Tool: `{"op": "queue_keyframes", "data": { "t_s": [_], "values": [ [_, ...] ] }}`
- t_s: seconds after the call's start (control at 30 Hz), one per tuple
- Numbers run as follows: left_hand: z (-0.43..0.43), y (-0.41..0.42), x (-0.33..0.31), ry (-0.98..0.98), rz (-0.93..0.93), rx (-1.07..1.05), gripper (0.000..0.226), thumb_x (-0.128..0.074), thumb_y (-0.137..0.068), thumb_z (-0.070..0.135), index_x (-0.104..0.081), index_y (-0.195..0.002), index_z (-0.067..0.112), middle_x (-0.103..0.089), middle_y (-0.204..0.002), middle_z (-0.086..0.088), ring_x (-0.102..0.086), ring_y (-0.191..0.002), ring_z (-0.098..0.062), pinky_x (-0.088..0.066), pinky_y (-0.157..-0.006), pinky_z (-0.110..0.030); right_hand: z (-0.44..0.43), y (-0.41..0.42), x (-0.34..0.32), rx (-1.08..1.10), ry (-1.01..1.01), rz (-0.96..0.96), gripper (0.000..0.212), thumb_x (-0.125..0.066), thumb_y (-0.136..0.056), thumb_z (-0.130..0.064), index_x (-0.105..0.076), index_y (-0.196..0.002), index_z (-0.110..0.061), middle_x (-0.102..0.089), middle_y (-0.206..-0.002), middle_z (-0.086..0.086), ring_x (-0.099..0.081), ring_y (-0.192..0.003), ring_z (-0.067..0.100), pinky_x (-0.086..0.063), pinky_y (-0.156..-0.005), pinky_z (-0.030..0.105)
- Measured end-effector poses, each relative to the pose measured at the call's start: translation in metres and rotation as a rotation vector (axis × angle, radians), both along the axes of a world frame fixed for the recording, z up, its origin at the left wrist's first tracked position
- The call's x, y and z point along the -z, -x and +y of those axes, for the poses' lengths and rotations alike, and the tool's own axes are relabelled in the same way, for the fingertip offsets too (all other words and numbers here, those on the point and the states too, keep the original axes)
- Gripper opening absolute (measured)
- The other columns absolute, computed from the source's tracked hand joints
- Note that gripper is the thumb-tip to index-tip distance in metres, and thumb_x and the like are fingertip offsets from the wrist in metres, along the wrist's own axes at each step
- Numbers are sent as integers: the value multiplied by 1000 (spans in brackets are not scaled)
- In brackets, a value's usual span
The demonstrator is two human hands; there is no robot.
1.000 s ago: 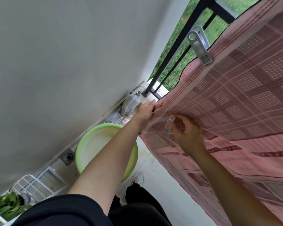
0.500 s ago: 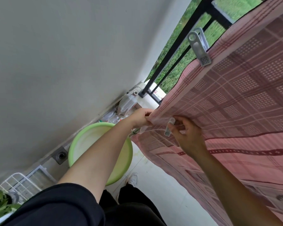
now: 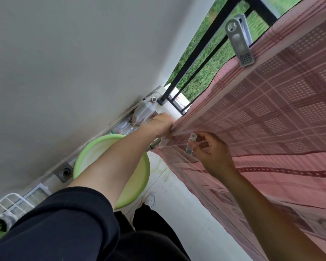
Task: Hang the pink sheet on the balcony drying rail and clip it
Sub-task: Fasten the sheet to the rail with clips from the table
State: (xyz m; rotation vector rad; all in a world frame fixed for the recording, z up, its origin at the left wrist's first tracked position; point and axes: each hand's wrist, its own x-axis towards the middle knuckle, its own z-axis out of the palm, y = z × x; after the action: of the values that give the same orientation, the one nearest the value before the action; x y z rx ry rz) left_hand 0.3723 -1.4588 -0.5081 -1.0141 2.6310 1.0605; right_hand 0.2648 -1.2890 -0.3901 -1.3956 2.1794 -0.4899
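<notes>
The pink checked sheet (image 3: 267,117) hangs over the drying rail, whose metal end (image 3: 154,145) pokes out under my left wrist. A large grey clip (image 3: 240,47) pins the sheet's top fold further along. My left hand (image 3: 161,124) pinches the sheet's end edge at the rail. Just right of it, my right hand (image 3: 214,153) holds a small clear clip (image 3: 190,143) against the sheet, fingers closed on it.
A light green basin (image 3: 139,178) sits on the floor below my left arm. Plastic bottles (image 3: 143,114) lie along the wall's base beside a floor drain (image 3: 65,172). Black balcony railing bars (image 3: 205,48) stand behind the sheet. A white wire rack (image 3: 13,203) is at lower left.
My left hand has curled tighter around the sheet's edge at the rail end. My right hand with the small clip stays beside it. The view has tilted slightly.
</notes>
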Motion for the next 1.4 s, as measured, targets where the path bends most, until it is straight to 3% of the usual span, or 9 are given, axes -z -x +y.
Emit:
{"op": "queue_keyframes", "data": {
  "t_s": [0.13, 0.33, 0.4, 0.53, 0.67, 0.83, 0.97, 1.27, 1.4],
  "values": [
    [-15, -17, -4, 3, 37, -31, 17, -79, -73, 24, -68, -73, 12, -62, -74, -5, -61, -71, -22, -41, -54, -19, 0, -1, 4, 27, -46, -13, 31, -62, -90, -47, -62, -117, -31, -67, -107, -15, -63, -95, 3, -55, -86, 34],
    [5, -45, 11, -228, 184, -185, 31, -65, -88, 28, -50, -63, 18, -55, -75, -3, -51, -71, -19, -29, -52, -28, -2, -10, 11, 23, -80, 30, 32, -62, -90, -48, -63, -116, -29, -67, -103, -13, -63, -93, 7, -52, -82, 29],
    [14, -38, 18, -462, 320, -372, 7, -61, -93, 16, -66, -88, 15, -66, -95, -2, -58, -88, -16, -38, -58, -21, -2, -12, 13, 26, -84, 23, 33, -64, -90, -45, -63, -118, -27, -68, -105, -9, -64, -91, 8, -55, -84, 34],
    [16, -16, -2, -912, 589, -723, 32, -53, -97, 7, -60, -127, -1, -64, -124, -12, -57, -98, -11, -46, -78, -17, -3, -11, 15, 32, -93, 15, 35, -65, -90, -43, -64, -119, -24, -67, -106, -8, -64, -91, 7, -55, -85, 36],
    [13, -10, -9, -1049, 410, -501, 18, -60, -79, 29, -65, -84, 12, -63, -75, -3, -58, -70, -16, -44, -63, -27, 2, -10, 17, 83, -73, -26, 37, -64, -89, -47, -64, -121, -27, -68, -106, -11, -64, -94, 5, -57, -85, 37],
    [4, -14, 22, -1168, 450, -337, 33, -53, -87, 0, -69, -116, 7, -68, -104, -6, -63, -85, -9, -51, -64, -18, 5, -7, 20, 120, -41, -27, 35, -63, -89, -50, -64, -117, -30, -69, -104, -12, -66, -90, 4, -58, -83, 42],
    [5, -14, 21, -1397, 586, -413, 19, -58, -76, 20, -75, -75, 12, -69, -69, 1, -60, -63, -6, -47, -59, -18, -1, -15, 9, 65, -23, -13, 35, -62, -90, -48, -62, -119, -29, -67, -109, -13, -64, -95, 3, -59, -84, 39],
    [14, -9, 28, -1118, 810, -644, 12, -57, -97, 13, -67, -90, 13, -68, -77, 1, -60, -72, -10, -49, -67, -22, -51, -32, -23, -483, -118, 463, 40, -45, -98, -51, -47, -129, -27, -33, -153, -11, -63, -106, 16, -49, -75, 31],
    [12, -15, 25, -974, 872, -708, 15, -53, -100, 13, -65, -91, 11, -69, -71, 6, -60, -61, 1, -47, -59, -14, -49, -31, -22, -530, -221, 686, 31, -46, -99, -43, -45, -127, -30, -11, -164, -12, -68, -82, 22, -40, -60, 31]
  ]
}}
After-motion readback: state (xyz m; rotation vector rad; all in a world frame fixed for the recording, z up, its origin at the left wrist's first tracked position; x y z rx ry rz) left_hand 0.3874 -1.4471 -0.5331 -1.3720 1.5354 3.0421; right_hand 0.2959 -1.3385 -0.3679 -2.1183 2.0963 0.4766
